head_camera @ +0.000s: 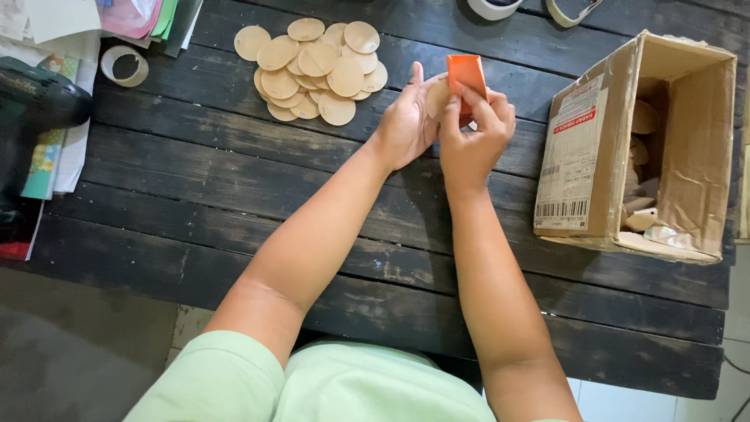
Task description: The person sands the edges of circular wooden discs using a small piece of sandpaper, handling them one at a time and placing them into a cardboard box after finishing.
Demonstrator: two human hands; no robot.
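Note:
My left hand (pixel 408 121) holds a small round wooden disc (pixel 436 98) upright between thumb and fingers. My right hand (pixel 473 133) presses a folded orange piece, like sandpaper (pixel 466 73), against that disc. Both hands meet over the dark wooden table (pixel 234 180), just right of a pile of several light wooden discs (pixel 319 69) lying flat and overlapping.
An open cardboard box (pixel 625 148) with more wooden pieces inside lies on its side at the right. A tape roll (pixel 125 66) and papers (pixel 55 94) sit at the left beside a dark power tool (pixel 35 105). Two more tape rolls (pixel 494 6) sit at the far edge.

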